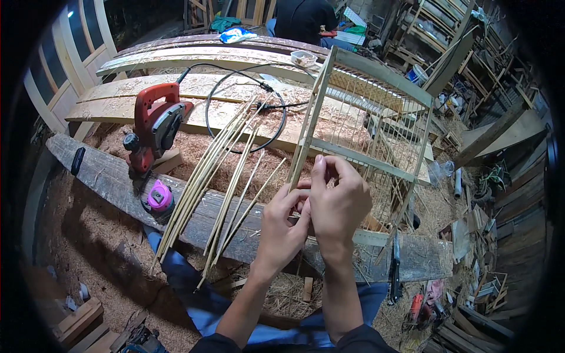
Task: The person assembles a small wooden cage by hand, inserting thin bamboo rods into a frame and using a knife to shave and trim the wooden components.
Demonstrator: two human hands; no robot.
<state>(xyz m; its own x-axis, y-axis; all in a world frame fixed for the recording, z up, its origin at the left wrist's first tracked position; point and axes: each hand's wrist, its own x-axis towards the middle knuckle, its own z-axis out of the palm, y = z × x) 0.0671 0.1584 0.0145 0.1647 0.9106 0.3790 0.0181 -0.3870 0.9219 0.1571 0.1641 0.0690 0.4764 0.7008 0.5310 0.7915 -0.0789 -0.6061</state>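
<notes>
While both hands (312,209) pinch cage frame (365,123), loose bamboo sticks (220,176) (left) lie beside red planer (154,126)

I am in a woodworking shop. Sawdust and shavings (247,159) cover the ground, long planed boards (194,88) lie across it, and a red electric planer (154,123) sits on a rough plank (112,176). Thin bamboo slats (218,176) lie in a bundle, and unfinished wooden frames (435,29) stack up along the back.
</notes>
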